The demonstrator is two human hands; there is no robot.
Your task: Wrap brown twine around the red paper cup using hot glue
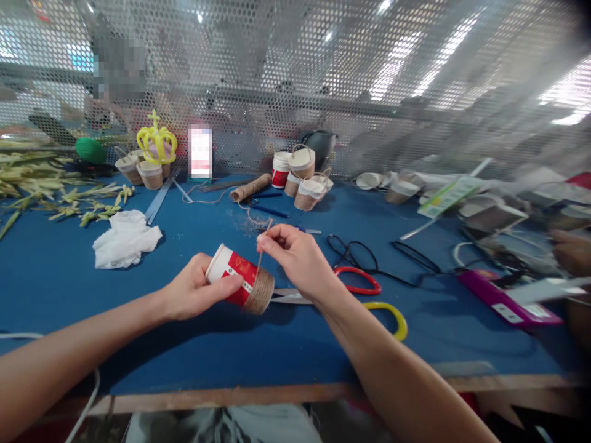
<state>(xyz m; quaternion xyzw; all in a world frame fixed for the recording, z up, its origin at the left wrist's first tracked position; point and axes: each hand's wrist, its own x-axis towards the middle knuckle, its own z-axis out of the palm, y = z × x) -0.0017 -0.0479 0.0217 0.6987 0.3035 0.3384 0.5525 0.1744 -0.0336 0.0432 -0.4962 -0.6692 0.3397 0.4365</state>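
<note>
My left hand (196,289) is wrapped round a red and white paper cup (237,271), which lies tilted with its open rim to the left. Brown twine (259,292) is wound in rows about the cup's base end. Between thumb and fingertips, my right hand (295,255) pinches the loose strand of that twine just above the cup. The strand runs on back toward a roll of twine (252,187). Under my right wrist lie scissors with one red handle (357,280) and one yellow handle (394,320), their blades partly hidden.
Several twine-wrapped cups (308,195) stand at the back, beside stacked paper cups (279,170). A white crumpled tissue (125,240) lies left. Black cord (364,261) and a purple box (503,298) are on the right, near another person's hand (572,252). A perforated metal screen (258,80) rises behind.
</note>
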